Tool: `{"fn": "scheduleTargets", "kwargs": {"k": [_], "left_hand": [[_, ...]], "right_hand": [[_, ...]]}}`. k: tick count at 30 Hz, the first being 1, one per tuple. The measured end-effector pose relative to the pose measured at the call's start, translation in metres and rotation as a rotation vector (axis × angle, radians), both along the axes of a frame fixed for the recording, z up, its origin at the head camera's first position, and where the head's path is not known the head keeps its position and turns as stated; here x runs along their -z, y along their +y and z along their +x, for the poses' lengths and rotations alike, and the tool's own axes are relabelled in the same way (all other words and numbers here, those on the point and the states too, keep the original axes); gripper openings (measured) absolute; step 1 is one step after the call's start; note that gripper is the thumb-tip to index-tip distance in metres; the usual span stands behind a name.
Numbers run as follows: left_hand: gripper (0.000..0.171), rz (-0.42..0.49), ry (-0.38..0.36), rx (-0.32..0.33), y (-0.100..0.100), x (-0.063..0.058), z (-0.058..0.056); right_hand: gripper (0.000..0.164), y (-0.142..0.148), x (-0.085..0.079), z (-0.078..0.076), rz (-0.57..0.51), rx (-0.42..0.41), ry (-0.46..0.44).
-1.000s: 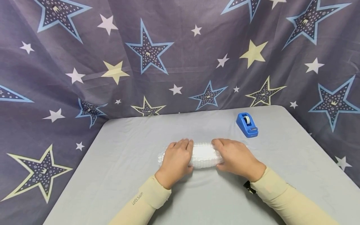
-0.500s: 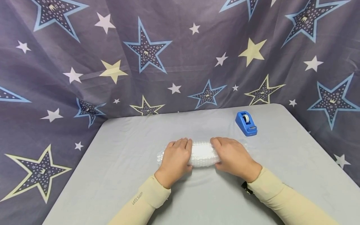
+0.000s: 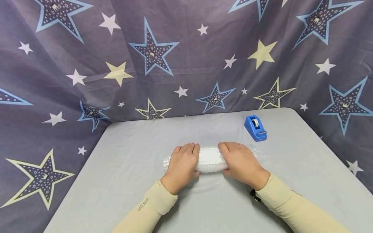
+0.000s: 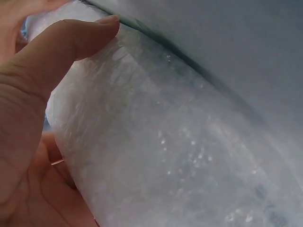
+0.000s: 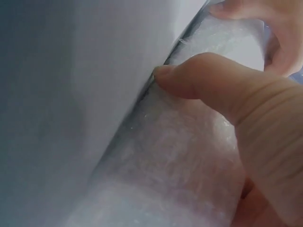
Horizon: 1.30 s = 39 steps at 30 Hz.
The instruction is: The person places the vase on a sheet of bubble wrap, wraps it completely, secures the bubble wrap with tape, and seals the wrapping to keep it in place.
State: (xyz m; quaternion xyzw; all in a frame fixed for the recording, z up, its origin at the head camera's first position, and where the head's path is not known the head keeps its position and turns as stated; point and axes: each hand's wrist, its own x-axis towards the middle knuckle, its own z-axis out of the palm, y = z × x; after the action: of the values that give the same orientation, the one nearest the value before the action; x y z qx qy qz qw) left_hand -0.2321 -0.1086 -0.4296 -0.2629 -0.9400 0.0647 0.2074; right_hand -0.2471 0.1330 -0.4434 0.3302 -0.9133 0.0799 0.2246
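A roll of bubble wrap, white and clear, lies crosswise on the table in the head view. Something plain white shows through its middle; what it is I cannot tell. My left hand grips the left part of the roll, thumb on the near side and fingers over the top. On the right part, my right hand holds it in the same way. Both wrist views show the bubble wrap close up, the thumb pressing along its lower edge. The fingertips on the far side are mostly hidden.
A blue tape dispenser with a tape roll stands on the table behind the right hand. The grey cloth-covered table ends at a dark curtain printed with stars, which hangs behind it and at both sides.
The whole head view has shifted very slightly. Both hands keep their hold on the bubble wrap roll, and nothing on the table has visibly moved.
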Motion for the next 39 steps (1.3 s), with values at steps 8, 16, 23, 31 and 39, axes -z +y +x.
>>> {"fn": "scheduleTargets", "kwargs": {"k": [8,16,23,31,39], "left_hand": [[0.094,0.030,0.009,0.012,-0.001,0.000,-0.002],[0.081,0.049,0.050,0.031,-0.003,0.003,-0.005],[0.069,0.044,0.069,0.043,-0.005,0.003,-0.004],[0.058,0.014,0.018,0.070,-0.004,-0.013,0.011],[0.060,-0.027,-0.091,0.070,-0.003,-0.020,0.020]], "right_hand": [[0.077,-0.001,-0.001,0.000,0.008,-0.005,0.004],[0.077,0.000,0.001,-0.002,0.021,-0.009,0.011],[0.076,0.001,-0.002,0.001,0.021,-0.023,0.003],[0.065,0.004,-0.020,0.014,0.065,-0.050,-0.048],[0.066,0.004,-0.030,0.023,0.104,-0.053,-0.162]]}}
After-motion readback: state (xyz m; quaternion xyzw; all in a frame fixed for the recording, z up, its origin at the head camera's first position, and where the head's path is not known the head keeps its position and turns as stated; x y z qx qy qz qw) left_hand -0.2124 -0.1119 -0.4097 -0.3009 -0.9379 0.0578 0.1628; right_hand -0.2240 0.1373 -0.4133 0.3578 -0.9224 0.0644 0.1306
